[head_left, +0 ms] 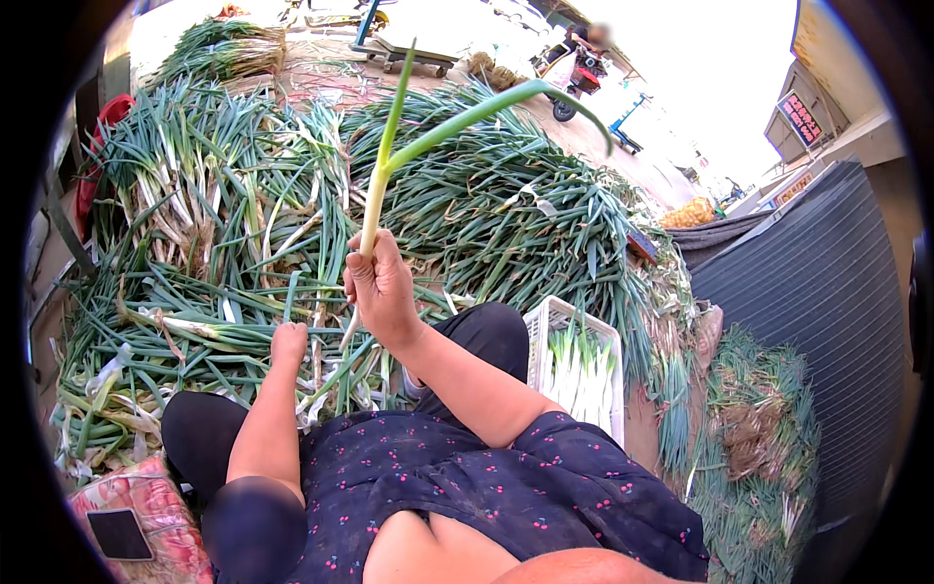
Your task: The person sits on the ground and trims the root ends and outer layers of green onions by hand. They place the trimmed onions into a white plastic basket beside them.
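My right hand (381, 292) grips a large green onion (373, 208) by its pale stalk. The onion stands nearly upright, with two green leaves spreading above and its thin white lower end showing below the hand. To the left and lower, my left hand (289, 342) is closed like a fist, and a green leaf strip (292, 296) rises from it; the fingers are hidden. Beneath both hands lie loose green onions and stripped leaves (211, 328). A white plastic crate (538, 343) beside my right knee holds clean green onions (580, 372) with white stalks.
Large heaps of green onions (474, 197) lie ahead, with more bundles (759, 438) at right. A padded floral cushion (146, 496) bearing a dark phone-like device (120, 534) is at lower left. Farther off are a flatbed cart (408, 52) and a person (573, 44) on a vehicle.
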Motion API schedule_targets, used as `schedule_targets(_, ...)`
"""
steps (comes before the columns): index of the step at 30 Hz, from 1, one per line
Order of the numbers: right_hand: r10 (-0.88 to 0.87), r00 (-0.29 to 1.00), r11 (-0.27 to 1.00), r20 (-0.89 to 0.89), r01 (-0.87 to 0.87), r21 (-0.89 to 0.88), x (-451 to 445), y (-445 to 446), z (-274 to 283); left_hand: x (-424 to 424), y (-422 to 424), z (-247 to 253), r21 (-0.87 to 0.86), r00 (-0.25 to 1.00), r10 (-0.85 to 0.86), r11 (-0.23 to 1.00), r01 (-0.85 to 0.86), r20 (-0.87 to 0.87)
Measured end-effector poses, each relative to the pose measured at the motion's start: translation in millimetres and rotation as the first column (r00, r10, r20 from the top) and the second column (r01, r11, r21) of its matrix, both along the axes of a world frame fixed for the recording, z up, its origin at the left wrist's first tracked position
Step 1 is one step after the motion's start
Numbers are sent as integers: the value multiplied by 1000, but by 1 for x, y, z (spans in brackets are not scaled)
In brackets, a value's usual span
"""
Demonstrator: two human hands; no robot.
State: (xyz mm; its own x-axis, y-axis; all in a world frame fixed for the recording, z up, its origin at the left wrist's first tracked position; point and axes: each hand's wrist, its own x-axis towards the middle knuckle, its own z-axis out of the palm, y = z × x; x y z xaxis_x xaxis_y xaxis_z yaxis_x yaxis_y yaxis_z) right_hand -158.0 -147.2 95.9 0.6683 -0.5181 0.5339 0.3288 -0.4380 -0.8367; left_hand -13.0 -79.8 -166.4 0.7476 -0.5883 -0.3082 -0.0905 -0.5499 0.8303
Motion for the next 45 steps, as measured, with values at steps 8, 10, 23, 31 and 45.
schedule_targets(8, 326, 748, 872, -578, -1, 490, -26, -21, -43, -26, -7, 94, -405, 748, -127, 892, -202, -651)
schedule_targets(10, 402, 638, 837, -657, 34, 546, -28, -19, -61, -18, 3, 108, -571, 562, -290, 703, -424, -775)
schedule_targets(23, -203, 387, 768, -899, -507, -392, -43, 8, -20, -21, 15, 136, -657, 807, -16, 591, -468, -590)
schedule_targets(31, -421, 295, 634, -858, -581, -511, -85, 9, 25, -5, -2, 86, -749, 944, 296, 591, -300, -144)
schedule_targets(45, -771, -267, 523, -579, 254, -814, -329, -130, 49, 32, 4, 2, -375, 916, 297, 843, -384, -270)
